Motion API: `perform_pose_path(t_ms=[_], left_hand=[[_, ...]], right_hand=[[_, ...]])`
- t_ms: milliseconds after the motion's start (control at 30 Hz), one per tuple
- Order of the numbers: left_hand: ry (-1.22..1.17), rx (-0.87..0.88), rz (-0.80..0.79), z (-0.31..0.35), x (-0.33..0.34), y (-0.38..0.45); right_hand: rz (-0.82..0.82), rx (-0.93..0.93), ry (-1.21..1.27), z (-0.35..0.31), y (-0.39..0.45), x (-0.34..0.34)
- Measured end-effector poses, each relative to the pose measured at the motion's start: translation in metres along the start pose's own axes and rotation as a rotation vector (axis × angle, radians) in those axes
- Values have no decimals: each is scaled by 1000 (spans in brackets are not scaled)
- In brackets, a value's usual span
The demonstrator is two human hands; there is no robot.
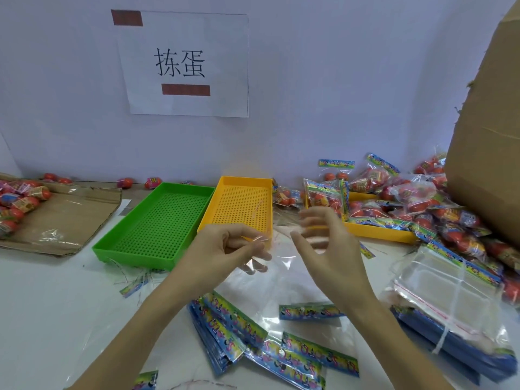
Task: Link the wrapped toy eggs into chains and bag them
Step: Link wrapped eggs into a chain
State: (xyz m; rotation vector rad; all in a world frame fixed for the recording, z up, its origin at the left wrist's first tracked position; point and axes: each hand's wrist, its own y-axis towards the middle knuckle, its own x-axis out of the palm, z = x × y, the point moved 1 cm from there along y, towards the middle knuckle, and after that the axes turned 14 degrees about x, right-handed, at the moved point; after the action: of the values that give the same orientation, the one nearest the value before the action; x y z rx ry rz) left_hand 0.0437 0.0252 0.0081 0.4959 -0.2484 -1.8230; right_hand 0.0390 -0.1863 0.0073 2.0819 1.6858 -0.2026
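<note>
Both hands are raised over the table in front of the trays, and neither holds an egg. Your left hand (225, 247) pinches something thin between thumb and fingertips; it looks like a clear bag (281, 280) edge or a thin strip, but the blur does not let me say which. Your right hand (318, 235) is blurred, with the fingers loosely spread, and I see nothing in it. The eggs are at the sides: loose eggs (17, 204) lie on the cardboard (70, 218) at far left, and filled packs (408, 198) are heaped at right over a second yellow tray (377, 229). The green tray (135, 246) and yellow tray (208, 220) hold no eggs. I judge the eggs to be light, hard and round under a slippery film, so they will roll; take them by the flat wrapper end, not by the body. The bag is very thin and soft and clings to itself, so hold it at the printed header (309, 311), where it is stiffer.
</note>
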Motion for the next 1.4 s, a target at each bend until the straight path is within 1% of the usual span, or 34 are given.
perform_pose_path(t_ms=[33,67,100,133,233,300,400,500,567,733,800,933,1000,1067,1133,1267,1333,1400], left_hand=[[18,4,7,0,1,0],[28,10,13,0,1,0],[34,16,18,1,2,0],[41,24,21,1,2,0],[71,40,14,1,2,-1],[85,52,7,1,3,-1],[151,95,24,-2,4,-1],[175,128,64,-5,4,-1],[193,147,60,-6,3,0],[215,125,-60,-8,6,-1],[270,143,-69,-8,8,-1],[611,336,-25,-6,6,-2],[785,452,-4,-4,6,-2],[873,537,6,-2,6,-3],[901,590,-10,-2,6,-3],[887,599,-4,-1,7,-4],[875,606,41,0,6,-4],[889,626,80,2,5,-5]], right_hand=[[83,-144,-61,-2,0,-1],[128,-269,-100,-4,0,-3],[126,-343,-117,-5,0,-4],[94,-354,-117,-7,-2,-3],[-85,-204,-80,-6,-3,1],[-170,-107,-74,-3,-3,3],[-314,63,10,1,-2,3],[-473,141,126,-1,-2,2],[-544,173,219,-5,-3,0],[-586,234,309,-4,-4,-1],[-607,259,338,-3,-2,-3],[-659,326,331,-8,2,-11],[-739,372,282,-8,1,-11],[-806,385,249,-7,-2,-7],[-811,354,225,-7,-4,-3],[-697,204,155,-11,-5,-4],[-692,145,201,-10,-4,-2],[-726,158,305,-9,-6,0]])
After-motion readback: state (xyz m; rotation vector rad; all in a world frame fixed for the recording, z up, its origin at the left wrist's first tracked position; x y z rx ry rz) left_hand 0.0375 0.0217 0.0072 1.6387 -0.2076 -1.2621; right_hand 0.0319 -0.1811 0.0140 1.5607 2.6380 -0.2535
